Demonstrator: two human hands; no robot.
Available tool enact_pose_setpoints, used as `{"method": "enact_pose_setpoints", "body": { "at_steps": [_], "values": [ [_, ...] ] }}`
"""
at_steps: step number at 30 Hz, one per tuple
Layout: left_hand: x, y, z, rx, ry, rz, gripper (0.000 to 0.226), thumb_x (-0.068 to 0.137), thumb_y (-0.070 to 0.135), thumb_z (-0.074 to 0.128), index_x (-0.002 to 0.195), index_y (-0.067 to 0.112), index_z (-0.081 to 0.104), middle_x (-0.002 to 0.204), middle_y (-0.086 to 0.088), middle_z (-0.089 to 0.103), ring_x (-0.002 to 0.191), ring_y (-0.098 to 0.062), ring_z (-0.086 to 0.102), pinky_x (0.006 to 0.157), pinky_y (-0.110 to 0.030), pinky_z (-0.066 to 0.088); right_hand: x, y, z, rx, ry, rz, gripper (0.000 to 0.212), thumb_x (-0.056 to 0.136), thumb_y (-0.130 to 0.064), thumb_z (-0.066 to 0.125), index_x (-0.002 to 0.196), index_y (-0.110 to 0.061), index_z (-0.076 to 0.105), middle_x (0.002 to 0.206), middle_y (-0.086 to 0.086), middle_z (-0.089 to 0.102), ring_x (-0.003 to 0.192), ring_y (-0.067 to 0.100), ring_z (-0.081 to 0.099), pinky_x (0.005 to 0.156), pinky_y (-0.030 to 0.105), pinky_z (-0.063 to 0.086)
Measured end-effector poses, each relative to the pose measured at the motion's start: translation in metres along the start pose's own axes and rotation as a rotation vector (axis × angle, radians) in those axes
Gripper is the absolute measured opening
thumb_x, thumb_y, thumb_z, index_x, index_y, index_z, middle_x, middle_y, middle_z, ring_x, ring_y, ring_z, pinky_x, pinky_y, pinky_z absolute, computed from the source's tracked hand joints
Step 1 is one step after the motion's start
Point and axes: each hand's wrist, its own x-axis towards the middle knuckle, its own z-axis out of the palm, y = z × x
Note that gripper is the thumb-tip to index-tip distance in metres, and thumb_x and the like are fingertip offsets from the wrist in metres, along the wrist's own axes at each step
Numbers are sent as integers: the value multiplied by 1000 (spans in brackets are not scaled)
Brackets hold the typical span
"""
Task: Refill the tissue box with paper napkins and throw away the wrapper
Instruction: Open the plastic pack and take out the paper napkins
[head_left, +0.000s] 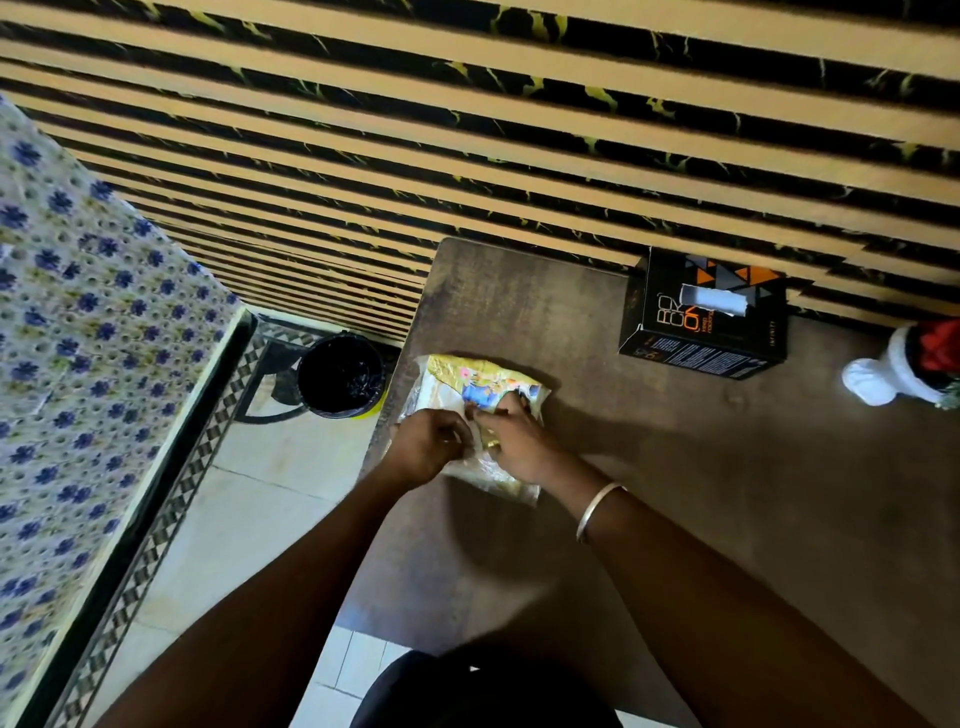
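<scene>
Striped black-and-tan wall panels back the dark brown wooden table (649, 441) where we work, its left edge bordering pale floor tiles. Our left hand (428, 447) and right hand (517, 441) meet over a crinkled yellow-and-white plastic pack of paper napkins (467, 387), which lies flat near the table's left edge. Our left hand's fingers are curled together and pinching the clear wrapper film at the pack's middle; our right hand's fingers (511, 402) press down on the printed top of the pack just beside them, closed against the plastic. Whether the wrapper has been torn open we cannot tell, since our hands cover that spot. A thin silver bangle (597, 509) circles our right wrist. Farther along, at the table's back edge against the wall, stands a black cardboard tissue box with orange lettering and triangles (706, 317), well apart from the pack; a white tissue (714, 299) shows at its top slot. Near the table's right edge sits a white-and-red ornament (904, 366), partly cut off by the frame, so we cannot tell what it is. On the floor just beside the table's left edge stands a round black bin lined with a dark bag (340, 374), with a yellow rim showing at its lower side. To our left lies a mattress covered in a white cloth with blue flowers (78, 338).
</scene>
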Motion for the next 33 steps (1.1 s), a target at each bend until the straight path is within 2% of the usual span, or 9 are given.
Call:
{"method": "enact_pose_setpoints", "body": {
  "at_steps": [3,8,12,16,18,21,24,29,33],
  "values": [
    [-14,-3,0,27,-113,67,12,76,-6,72,79,6,75,82,-8,74,73,-3,67,72,-21,53,5,1,-1,51,-37,30,74,85,-16,68,150,-34,37,123,8,32,123,33,43,107,38,42],
    [-41,-26,-2,322,-316,103,28,75,10,66,99,13,79,107,-4,76,98,-18,67,84,-24,52,-4,-1,0,56,-100,32,106,70,-40,82,155,-35,19,128,5,23,132,29,31,113,40,35],
    [-51,-29,6,326,-182,6,34,79,7,57,107,8,77,110,-8,75,103,-19,66,79,-19,45,-17,-9,6,-58,-55,-7,130,51,-48,91,153,-36,11,142,11,17,134,37,28,107,48,42],
    [-56,-32,17,-49,12,-291,19,78,2,60,76,8,78,81,-17,76,69,-27,70,72,-41,62,-29,-18,16,-326,118,-99,88,66,-25,85,136,-22,32,133,12,29,120,35,46,88,42,50],
    [-60,-33,26,-245,47,-400,12,83,1,65,79,3,76,77,-20,74,66,-30,70,72,-46,62,-31,-20,17,-331,165,-125,58,75,-17,78,122,-16,43,127,12,33,117,32,50,86,40,50],
    [-67,-33,36,-361,36,-507,14,90,7,66,84,-2,73,73,-20,72,56,-24,69,59,-37,60,-32,-19,13,-272,177,-139,27,83,-18,72,103,-12,55,123,11,36,114,30,50,87,40,51],
    [-70,-34,38,-286,-5,-511,13,87,10,70,78,2,76,64,-15,73,50,-19,67,47,-27,55,-31,-18,7,-183,170,-196,20,81,-23,72,88,-15,56,110,6,41,99,25,55,75,36,50],
    [-71,-39,31,-174,-61,-504,10,73,-3,75,64,1,76,58,-18,69,43,-21,60,42,-24,49,-40,-23,12,-297,-181,-238,37,66,-48,81,72,-17,62,82,1,66,75,22,63,67,32,53],
    [-71,-41,28,-169,-86,-517,4,73,-5,75,74,-8,76,73,-31,72,52,-26,65,51,-30,55,-43,-18,29,-423,-239,-242,17,71,-26,79,79,-14,71,84,4,73,81,24,68,73,31,54]
  ]
}}
